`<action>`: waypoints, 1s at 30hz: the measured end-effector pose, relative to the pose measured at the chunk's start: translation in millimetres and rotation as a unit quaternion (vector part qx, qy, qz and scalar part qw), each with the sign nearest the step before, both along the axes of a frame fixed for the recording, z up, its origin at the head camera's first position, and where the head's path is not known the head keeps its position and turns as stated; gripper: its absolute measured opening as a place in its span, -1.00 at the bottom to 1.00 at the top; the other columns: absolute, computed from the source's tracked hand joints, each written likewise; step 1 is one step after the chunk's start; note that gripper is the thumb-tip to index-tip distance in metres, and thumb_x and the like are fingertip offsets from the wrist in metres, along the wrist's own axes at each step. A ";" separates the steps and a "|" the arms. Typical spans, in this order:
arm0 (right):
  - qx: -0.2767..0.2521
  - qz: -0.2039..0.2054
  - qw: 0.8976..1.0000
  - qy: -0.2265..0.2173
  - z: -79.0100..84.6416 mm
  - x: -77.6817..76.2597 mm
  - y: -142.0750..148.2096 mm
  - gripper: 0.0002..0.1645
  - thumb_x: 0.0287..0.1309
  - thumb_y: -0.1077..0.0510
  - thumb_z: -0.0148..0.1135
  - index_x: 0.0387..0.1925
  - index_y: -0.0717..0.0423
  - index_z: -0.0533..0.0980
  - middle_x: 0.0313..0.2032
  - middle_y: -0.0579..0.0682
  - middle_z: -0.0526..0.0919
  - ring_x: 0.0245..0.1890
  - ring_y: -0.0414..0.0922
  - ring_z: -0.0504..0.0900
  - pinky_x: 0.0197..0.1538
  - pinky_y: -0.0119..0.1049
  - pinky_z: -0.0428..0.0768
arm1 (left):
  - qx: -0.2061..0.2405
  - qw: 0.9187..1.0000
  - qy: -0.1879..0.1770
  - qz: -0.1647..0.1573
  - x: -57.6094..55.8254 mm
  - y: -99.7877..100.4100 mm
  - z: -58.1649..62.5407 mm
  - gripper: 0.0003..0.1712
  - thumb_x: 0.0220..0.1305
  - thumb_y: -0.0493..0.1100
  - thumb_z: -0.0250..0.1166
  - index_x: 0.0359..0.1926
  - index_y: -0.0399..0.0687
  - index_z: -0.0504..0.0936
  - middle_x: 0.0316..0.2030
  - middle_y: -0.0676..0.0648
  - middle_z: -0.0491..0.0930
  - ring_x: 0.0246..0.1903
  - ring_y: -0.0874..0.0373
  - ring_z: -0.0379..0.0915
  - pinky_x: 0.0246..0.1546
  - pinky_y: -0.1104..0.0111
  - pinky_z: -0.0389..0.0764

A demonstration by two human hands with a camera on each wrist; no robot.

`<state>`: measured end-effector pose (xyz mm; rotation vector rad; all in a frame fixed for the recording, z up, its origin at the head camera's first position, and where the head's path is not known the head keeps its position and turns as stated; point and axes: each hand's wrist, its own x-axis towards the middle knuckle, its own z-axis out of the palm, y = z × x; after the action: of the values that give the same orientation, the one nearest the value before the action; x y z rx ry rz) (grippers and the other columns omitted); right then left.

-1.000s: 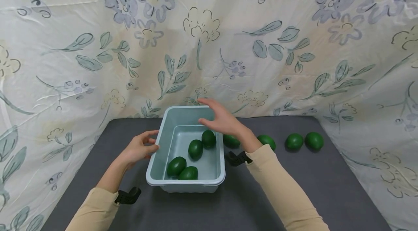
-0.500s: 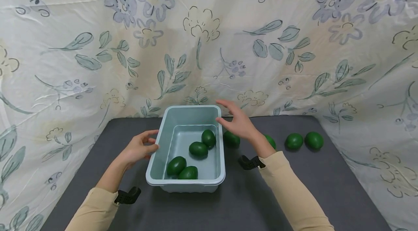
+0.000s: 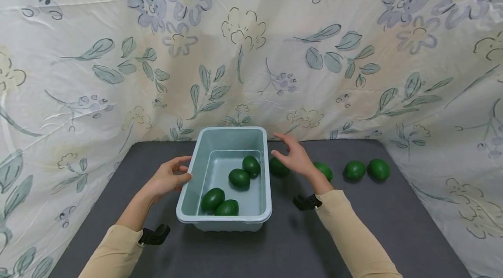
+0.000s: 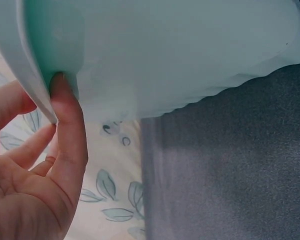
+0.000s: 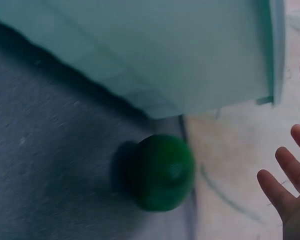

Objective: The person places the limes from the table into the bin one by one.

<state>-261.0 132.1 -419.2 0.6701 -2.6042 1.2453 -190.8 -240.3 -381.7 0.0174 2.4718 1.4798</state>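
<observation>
A pale blue-green plastic bin stands on the dark grey table, with several glossy dark green oval fruits inside, in two touching pairs. My left hand holds the bin's left rim; in the left wrist view the hand has one digit under the lip and others at its outer edge. To the right of the bin my right hand hovers with fingers spread and holds nothing. Below it, close to the bin's right wall, lies another green fruit, also seen in the right wrist view as a round green fruit.
More green fruits lie to the right: one fruit partly behind the right wrist, then a pair, the nearer fruit and the outer fruit. A floral cloth hangs behind and beside the grey table.
My right hand has drawn back from over the bin to the right and lowered toward the fruit beside it. A fruit in the bin has rolled slightly. My left hand stays put.
</observation>
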 end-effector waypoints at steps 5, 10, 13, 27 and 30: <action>0.027 -0.016 0.999 -0.012 -18.0 -2.4 5.1 -0.29 0.13 0.04 0.23 0.29 0.09 0.25 0.20 0.14 0.34 0.19 0.10 0.34 0.06 0.04 0.45 | 0.000 1.000 0.000 0.002 -0.4 0.0 0.6 -0.30 0.21 -0.25 0.19 0.35 -0.09 0.15 -0.10 -0.25 0.41 -0.27 0.05 0.50 -0.32 0.16 0.62; 0.047 -0.033 0.998 -0.036 -32.6 -3.9 7.9 -0.27 0.13 -0.03 0.22 0.30 0.03 0.23 0.22 0.12 0.33 0.21 0.08 0.32 0.10 0.04 0.40 | 0.003 1.000 0.000 0.000 -0.3 0.3 0.7 -0.29 0.21 -0.24 0.20 0.35 -0.10 0.14 -0.10 -0.24 0.41 -0.27 0.05 0.51 -0.33 0.15 0.62; 0.058 -0.043 0.996 -0.048 -40.2 -4.3 8.5 -0.26 0.12 -0.05 0.22 0.30 0.03 0.23 0.23 0.13 0.32 0.22 0.08 0.30 0.16 0.06 0.35 | 0.003 1.000 -0.001 0.000 -0.4 0.7 0.5 -0.28 0.21 -0.24 0.20 0.36 -0.10 0.13 -0.10 -0.24 0.42 -0.27 0.06 0.51 -0.33 0.15 0.62; 0.057 -0.072 0.994 -0.060 -66.2 -3.6 3.3 -0.26 0.09 0.00 0.24 0.27 0.15 0.26 0.22 0.23 0.31 0.22 0.13 0.29 0.19 0.08 0.31 | -0.002 1.000 -0.003 0.002 -1.0 -0.6 -0.6 -0.29 0.20 -0.25 0.20 0.34 -0.10 0.16 -0.09 -0.25 0.42 -0.26 0.05 0.51 -0.32 0.14 0.62; 0.059 -0.079 0.993 -0.069 -71.3 -3.8 2.2 -0.26 0.09 0.00 0.25 0.27 0.14 0.26 0.20 0.24 0.32 0.17 0.13 0.34 0.13 0.05 0.36 | -0.002 1.000 -0.003 0.002 -1.6 -0.9 -1.2 -0.29 0.20 -0.24 0.21 0.34 -0.08 0.16 -0.09 -0.25 0.42 -0.26 0.04 0.51 -0.33 0.15 0.63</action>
<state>-264.8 134.3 -490.4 0.3985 -2.7985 1.1358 -192.4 -241.3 -382.9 0.0055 2.4717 1.4732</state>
